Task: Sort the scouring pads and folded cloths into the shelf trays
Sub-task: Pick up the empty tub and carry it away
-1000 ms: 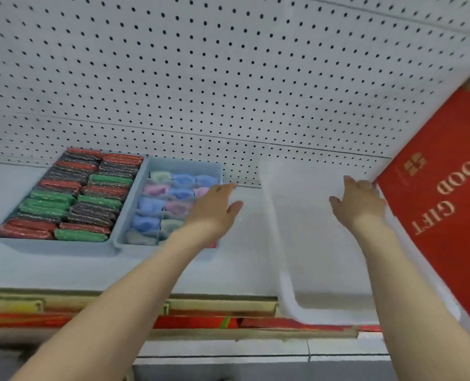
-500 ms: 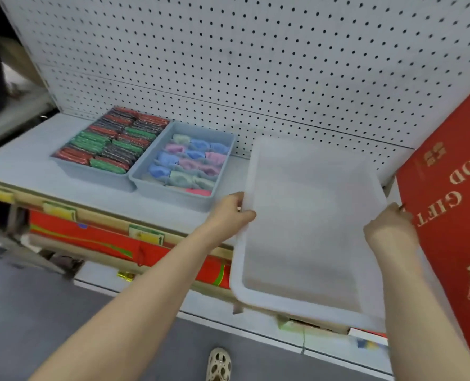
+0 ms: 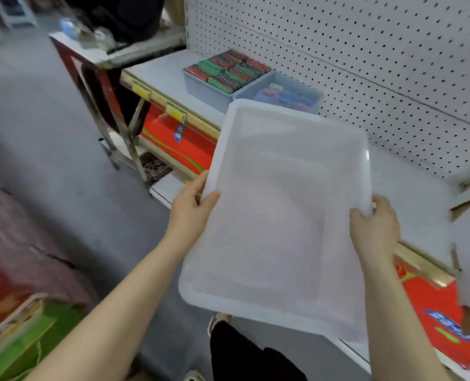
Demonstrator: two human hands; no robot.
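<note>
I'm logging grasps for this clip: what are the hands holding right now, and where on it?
Both hold the empty white tray: the left hand grips its left long rim, the right hand its right long rim, thumbs over the edge.

The empty tray [image 3: 280,215] is translucent white, while the two shelf trays [image 3: 201,90] are grey-blue. One holds red, green and dark scouring pads [image 3: 228,71], the other blue, pink and pale green cloths [image 3: 286,96]. The pegboard [image 3: 366,64] is white with rows of dark holes.

The white shelf [image 3: 170,75], beyond the gripped tray, bears two grey trays [image 3: 201,88] touching side by side.
</note>
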